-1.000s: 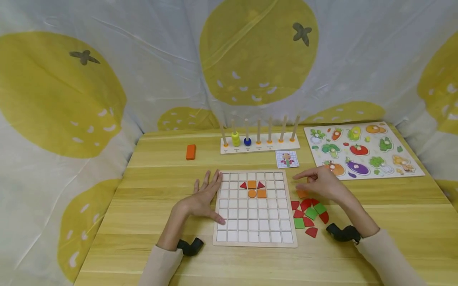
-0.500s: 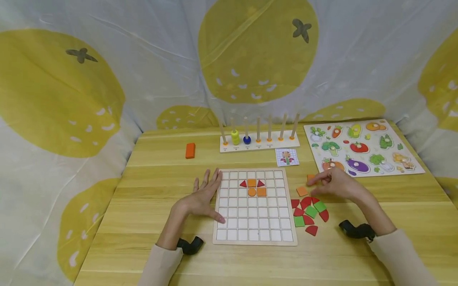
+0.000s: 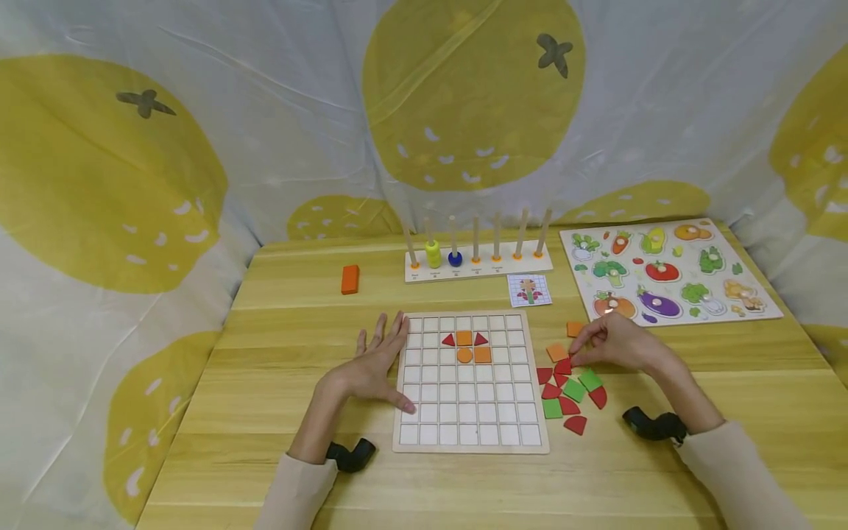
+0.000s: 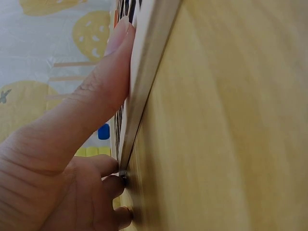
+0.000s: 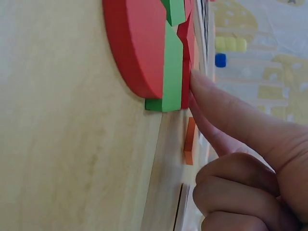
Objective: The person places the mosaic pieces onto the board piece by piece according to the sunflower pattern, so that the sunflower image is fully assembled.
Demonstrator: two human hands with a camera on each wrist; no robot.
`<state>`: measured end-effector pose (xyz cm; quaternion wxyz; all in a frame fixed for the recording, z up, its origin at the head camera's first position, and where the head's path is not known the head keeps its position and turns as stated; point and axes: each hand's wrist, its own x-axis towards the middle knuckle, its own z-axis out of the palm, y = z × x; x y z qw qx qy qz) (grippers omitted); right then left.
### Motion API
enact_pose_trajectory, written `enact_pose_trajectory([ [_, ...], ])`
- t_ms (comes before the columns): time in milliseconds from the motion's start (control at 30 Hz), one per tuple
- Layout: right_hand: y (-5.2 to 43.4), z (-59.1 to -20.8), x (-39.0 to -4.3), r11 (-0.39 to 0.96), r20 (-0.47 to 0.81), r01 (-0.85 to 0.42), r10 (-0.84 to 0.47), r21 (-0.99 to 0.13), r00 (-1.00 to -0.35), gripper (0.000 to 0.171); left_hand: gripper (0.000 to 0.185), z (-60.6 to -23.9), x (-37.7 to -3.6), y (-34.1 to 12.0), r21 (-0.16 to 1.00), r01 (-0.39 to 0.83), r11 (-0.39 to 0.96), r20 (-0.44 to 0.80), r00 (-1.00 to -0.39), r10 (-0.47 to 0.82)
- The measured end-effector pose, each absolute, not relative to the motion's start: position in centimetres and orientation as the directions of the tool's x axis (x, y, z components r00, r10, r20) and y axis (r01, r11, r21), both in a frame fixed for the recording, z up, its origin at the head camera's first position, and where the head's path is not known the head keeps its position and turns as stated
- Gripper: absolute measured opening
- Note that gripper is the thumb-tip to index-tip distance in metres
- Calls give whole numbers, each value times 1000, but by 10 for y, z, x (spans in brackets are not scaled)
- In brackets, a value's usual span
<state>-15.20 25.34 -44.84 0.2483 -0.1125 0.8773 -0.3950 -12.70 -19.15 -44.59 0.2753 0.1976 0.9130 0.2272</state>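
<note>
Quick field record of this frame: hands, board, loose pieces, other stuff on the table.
left hand: left hand rests flat, fingers straight, against the left edge of the grid board
right hand: right hand fingertips touch a red piece at the top of the loose pile
on board: two red triangles, two orange squares, one orange circle, upper middle cells
loose pile: red and green pieces right of the board; two orange squares just behind
other: peg rack, pattern card, vegetable puzzle, orange block
surface: wooden table

Flat red quarter-round wooden tile [image 3: 564, 366] lies on the table, top of a red-and-green tile cluster [image 3: 571, 397]. White gridded wooden board [image 3: 467, 434] lies flat just left, with five tiles set in its upper rows.
</note>
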Motion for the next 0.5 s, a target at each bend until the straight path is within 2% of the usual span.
enact_pose_trajectory([
  [133,252,-449,-153,680,-321,-2,-349,-733,-880,21,149,-446,-127,-192,525,237,817,-412,-769,488],
  [500,247,-448,-153,682,-295,-28,-353,-731,-888,26,149,-446,-127,-192,527,237,816,-411,-769,489],
])
